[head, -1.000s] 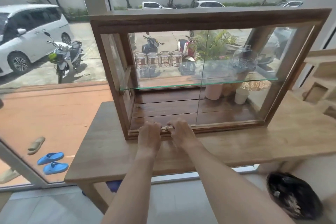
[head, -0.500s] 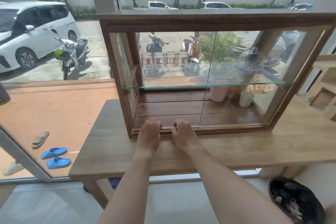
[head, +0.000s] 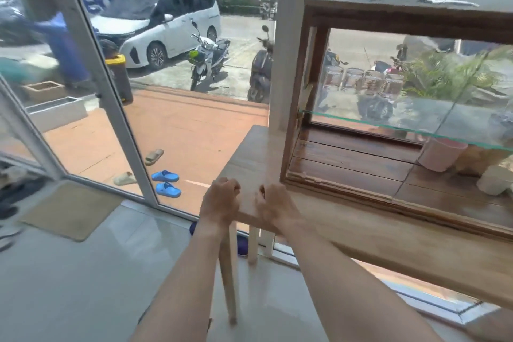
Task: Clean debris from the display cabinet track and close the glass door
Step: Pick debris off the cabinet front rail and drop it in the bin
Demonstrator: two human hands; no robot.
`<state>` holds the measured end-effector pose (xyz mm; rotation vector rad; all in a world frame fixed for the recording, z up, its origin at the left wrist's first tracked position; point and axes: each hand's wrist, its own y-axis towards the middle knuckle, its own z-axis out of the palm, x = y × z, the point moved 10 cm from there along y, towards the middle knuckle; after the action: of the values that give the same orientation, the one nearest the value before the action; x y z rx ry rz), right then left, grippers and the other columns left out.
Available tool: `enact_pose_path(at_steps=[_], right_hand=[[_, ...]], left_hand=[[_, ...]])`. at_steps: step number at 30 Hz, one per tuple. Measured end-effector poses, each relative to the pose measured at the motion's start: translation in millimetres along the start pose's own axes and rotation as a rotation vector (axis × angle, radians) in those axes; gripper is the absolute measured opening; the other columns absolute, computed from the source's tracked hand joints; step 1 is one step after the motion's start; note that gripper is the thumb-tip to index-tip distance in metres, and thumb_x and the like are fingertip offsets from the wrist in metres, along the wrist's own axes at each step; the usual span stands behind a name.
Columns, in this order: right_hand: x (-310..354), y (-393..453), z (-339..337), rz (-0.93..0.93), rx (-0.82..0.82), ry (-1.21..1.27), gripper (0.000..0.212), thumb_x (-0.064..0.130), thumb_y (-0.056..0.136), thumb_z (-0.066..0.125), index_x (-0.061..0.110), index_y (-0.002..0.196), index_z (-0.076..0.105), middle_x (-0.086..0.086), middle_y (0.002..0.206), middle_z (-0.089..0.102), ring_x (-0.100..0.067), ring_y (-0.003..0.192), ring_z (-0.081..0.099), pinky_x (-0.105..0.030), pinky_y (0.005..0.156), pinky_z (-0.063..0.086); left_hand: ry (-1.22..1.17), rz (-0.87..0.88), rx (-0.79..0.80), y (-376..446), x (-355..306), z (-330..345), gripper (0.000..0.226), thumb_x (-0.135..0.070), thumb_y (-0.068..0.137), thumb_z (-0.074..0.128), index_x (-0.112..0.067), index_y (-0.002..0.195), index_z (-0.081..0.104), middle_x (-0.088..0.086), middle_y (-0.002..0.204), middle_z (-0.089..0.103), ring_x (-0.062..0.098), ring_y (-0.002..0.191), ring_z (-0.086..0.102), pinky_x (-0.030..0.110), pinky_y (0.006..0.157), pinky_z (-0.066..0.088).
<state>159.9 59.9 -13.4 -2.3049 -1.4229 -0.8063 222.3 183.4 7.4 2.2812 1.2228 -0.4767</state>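
Wooden display cabinet stands on the table, up and to the right of both hands. Its bottom track runs lengthwise left to right along the cabinet's front edge; the glass door sits toward the right. Right hand is nearer the track's left end. Left hand lies beside it. Both hands are loosely curled over the table corner; whether they pinch debris cannot be told.

Wooden display cabinet on a table, its front open at the left. Bottom track shows pale chips near the left corner. Glass door covers the right.
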Motion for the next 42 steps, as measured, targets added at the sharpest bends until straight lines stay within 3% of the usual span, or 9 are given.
enact_pose_path(at_steps=[3,7,12,22,26,33,38,42], right_hand=[[50.3,6.5,44.4,-0.091,0.066,-0.032,0.027,0.023,0.096,0.046,0.003,0.088,0.063,-0.021,0.098,0.066,-0.037,0.092,0.063,-0.034,0.068,0.039],[122.9,0.2,97.0,-0.281,0.117,-0.085,0.027,0.020,0.097,0.044,0.000,0.100,0.062,-0.023,0.107,0.065,-0.039,0.101,0.060,-0.044,0.086,0.047],[179.4,-17.9,170.2,-0.395,0.236,-0.128,0.024,0.016,0.098,0.042,0.000,0.101,0.060,-0.023,0.106,0.063,-0.041,0.098,0.060,-0.046,0.086,0.047],[157.4,-31.2,281.5,-0.350,0.411,-0.246,0.020,0.014,0.096,0.049,0.002,0.103,0.063,-0.020,0.108,0.067,-0.038,0.103,0.063,-0.044,0.084,0.050],[127.2,-37.9,311.2,-0.273,0.517,-0.222,0.032,-0.002,0.089,0.047,0.002,0.120,0.057,-0.021,0.117,0.063,-0.039,0.112,0.057,-0.044,0.090,0.047],[118.2,-40.0,296.0,-0.217,0.484,-0.150,0.037,-0.007,0.088,0.043,0.002,0.121,0.055,-0.022,0.120,0.059,-0.038,0.111,0.057,-0.045,0.091,0.049],[156.5,-16.6,222.9,-0.307,0.312,-0.126,0.028,-0.010,0.084,0.047,0.003,0.106,0.059,-0.019,0.111,0.062,-0.036,0.100,0.059,-0.044,0.085,0.049],[170.2,-8.0,148.2,-0.344,0.173,-0.095,0.036,-0.012,0.081,0.043,0.002,0.111,0.058,-0.020,0.113,0.062,-0.038,0.103,0.057,-0.044,0.089,0.048]], left_hand=[[0.068,-0.125,-0.047,-12.7,67.8,-35.2,0.017,-0.001,0.089,0.054,-0.003,0.096,0.069,0.018,0.099,0.068,0.035,0.096,0.062,0.043,0.084,0.053],[0.142,-0.294,-0.122,-37.5,148.0,-81.0,0.015,0.000,0.091,0.052,-0.003,0.092,0.066,0.021,0.098,0.067,0.039,0.096,0.063,0.044,0.081,0.051],[0.160,-0.423,-0.155,-75.8,220.2,-109.5,0.018,0.000,0.092,0.052,0.000,0.093,0.070,0.022,0.096,0.068,0.040,0.095,0.063,0.046,0.083,0.053],[0.161,-0.572,-0.035,-130.8,312.3,-71.7,0.024,0.004,0.095,0.050,-0.001,0.108,0.069,0.020,0.105,0.069,0.036,0.100,0.063,0.040,0.083,0.052],[0.187,-0.604,0.052,-143.1,329.1,-41.8,0.040,0.012,0.093,0.044,-0.004,0.123,0.065,0.019,0.116,0.069,0.035,0.109,0.061,0.040,0.091,0.052],[0.218,-0.584,0.045,-145.3,313.7,-41.1,0.044,0.017,0.089,0.043,-0.005,0.121,0.065,0.019,0.118,0.068,0.034,0.109,0.061,0.041,0.092,0.052],[0.255,-0.471,-0.066,-106.6,269.4,-85.1,0.033,0.010,0.092,0.049,-0.005,0.115,0.067,0.019,0.110,0.070,0.032,0.101,0.065,0.037,0.084,0.054],[0.190,-0.421,-0.181,-69.5,226.6,-110.4,0.026,0.004,0.093,0.045,-0.002,0.112,0.062,0.023,0.106,0.067,0.041,0.101,0.063,0.049,0.084,0.052]])
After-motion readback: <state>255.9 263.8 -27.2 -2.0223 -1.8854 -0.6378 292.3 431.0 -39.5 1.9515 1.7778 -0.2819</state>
